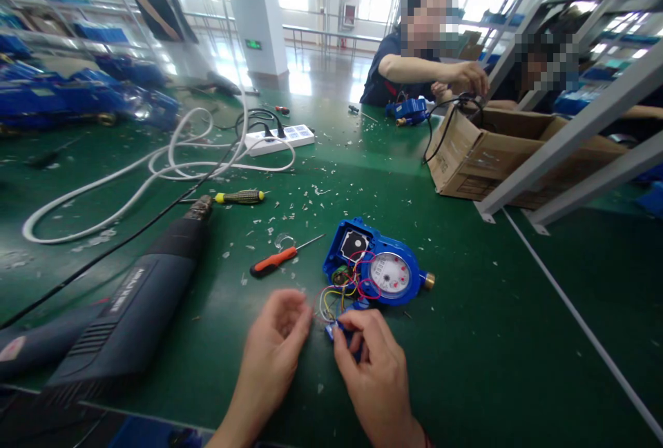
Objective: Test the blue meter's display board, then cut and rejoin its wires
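Note:
A blue water meter (pixel 391 275) lies on the green table with its dial facing up, its side housing uncovered and thin coloured wires (pixel 342 290) spilling out. Below it, my right hand (pixel 370 358) pinches a small blue part (pixel 330 330) at the end of these wires; the fingers hide much of it. My left hand (pixel 280 330) is just to the left, thumb and fingers curled together and slightly blurred. Whether a thin wire lies between its fingertips cannot be made out. An orange-and-black screwdriver (pixel 274 261) rests above my left hand.
A dark heat gun (pixel 139 296) lies at left, near a yellow-tipped screwdriver (pixel 241 197). A white power strip (pixel 282 139) and looped white cable (pixel 155 158) are behind. At right stand a cardboard box (pixel 466 158) and metal struts (pixel 574 130). A co-worker (pixel 404 68) reaches over the box.

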Available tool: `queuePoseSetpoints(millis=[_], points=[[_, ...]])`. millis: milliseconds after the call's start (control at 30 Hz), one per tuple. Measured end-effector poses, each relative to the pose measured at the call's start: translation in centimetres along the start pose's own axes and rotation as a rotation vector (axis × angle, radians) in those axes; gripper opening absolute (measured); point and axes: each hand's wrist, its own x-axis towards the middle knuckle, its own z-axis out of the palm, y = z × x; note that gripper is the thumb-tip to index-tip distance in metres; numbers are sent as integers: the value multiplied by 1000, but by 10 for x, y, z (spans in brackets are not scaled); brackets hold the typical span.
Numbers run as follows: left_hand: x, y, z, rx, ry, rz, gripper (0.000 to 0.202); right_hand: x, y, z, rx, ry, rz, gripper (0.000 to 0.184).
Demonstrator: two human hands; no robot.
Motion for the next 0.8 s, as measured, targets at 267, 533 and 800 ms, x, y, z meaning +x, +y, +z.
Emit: queuePoseSetpoints(millis=[267, 533, 800], points=[[-10, 9, 4, 391, 24, 269, 12, 0, 4, 4, -26, -14, 50, 14], [6, 14, 5, -158, -226, -113, 23, 4, 2, 0, 18, -92, 50, 20], [6, 3, 3, -256, -248, -26, 15, 11, 2, -1, -37, -156, 68, 17]])
